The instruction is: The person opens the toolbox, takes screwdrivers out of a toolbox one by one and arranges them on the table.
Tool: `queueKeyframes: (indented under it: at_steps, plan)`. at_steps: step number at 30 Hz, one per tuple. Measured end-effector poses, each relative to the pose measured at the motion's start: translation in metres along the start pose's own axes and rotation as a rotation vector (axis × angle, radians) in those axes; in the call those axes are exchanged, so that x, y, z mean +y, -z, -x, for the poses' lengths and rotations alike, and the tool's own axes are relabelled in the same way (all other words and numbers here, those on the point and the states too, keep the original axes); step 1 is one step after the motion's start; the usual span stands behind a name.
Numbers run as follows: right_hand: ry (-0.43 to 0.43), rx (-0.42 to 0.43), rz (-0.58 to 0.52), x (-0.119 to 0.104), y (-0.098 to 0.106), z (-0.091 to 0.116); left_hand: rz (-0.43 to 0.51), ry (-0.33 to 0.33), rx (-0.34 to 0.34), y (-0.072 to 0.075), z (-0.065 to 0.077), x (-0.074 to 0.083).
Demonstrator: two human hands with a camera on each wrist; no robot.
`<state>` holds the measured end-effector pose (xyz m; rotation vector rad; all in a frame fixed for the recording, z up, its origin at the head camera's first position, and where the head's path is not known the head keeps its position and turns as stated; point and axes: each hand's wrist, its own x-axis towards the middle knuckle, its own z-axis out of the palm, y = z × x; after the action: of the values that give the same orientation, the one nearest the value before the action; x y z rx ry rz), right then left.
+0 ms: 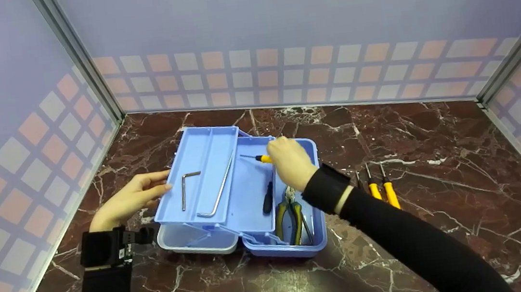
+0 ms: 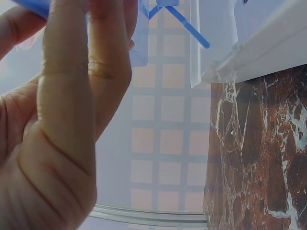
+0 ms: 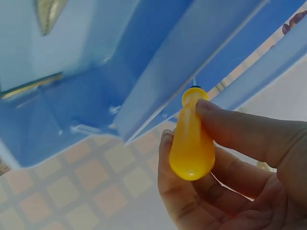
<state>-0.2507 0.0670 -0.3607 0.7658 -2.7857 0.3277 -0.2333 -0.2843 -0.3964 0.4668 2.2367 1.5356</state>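
Observation:
A light blue cantilever toolbox (image 1: 321, 236) stands unfolded on the table. My left hand (image 1: 137, 197) pinches the left edge of its upper tray (image 1: 196, 145) between thumb and fingers; in the left wrist view the fingers (image 2: 64, 81) hide most of that edge. Two hex keys (image 1: 183, 192) lie in this tray, one short and one long. Over the lower tray (image 1: 250, 205), my right hand (image 1: 291, 162) grips a screwdriver by its yellow handle (image 3: 192, 143), shaft pointing left. A black-handled tool (image 1: 268, 203) rests in the lower tray. Pliers (image 1: 299, 224) with dark green-yellow handles lie in the box bottom.
Right of the box, partly behind the right forearm, lie yellow-handled screwdrivers (image 1: 391, 195) and a thin dark shaft. The toolbox's whitish lid (image 1: 194, 249) sits under the upper tray. Patterned panels (image 1: 281, 71) wall the marble table (image 1: 435, 147) at the back and sides.

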Motion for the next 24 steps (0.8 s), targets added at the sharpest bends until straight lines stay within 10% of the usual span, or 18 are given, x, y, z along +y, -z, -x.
queueKeyframes:
  at_steps: [24]
  plan:
    - [-0.201, -0.052, -0.323, 0.081, 0.028, 0.037, 0.027, -0.003, 0.002, 0.0, 0.0, -0.001]
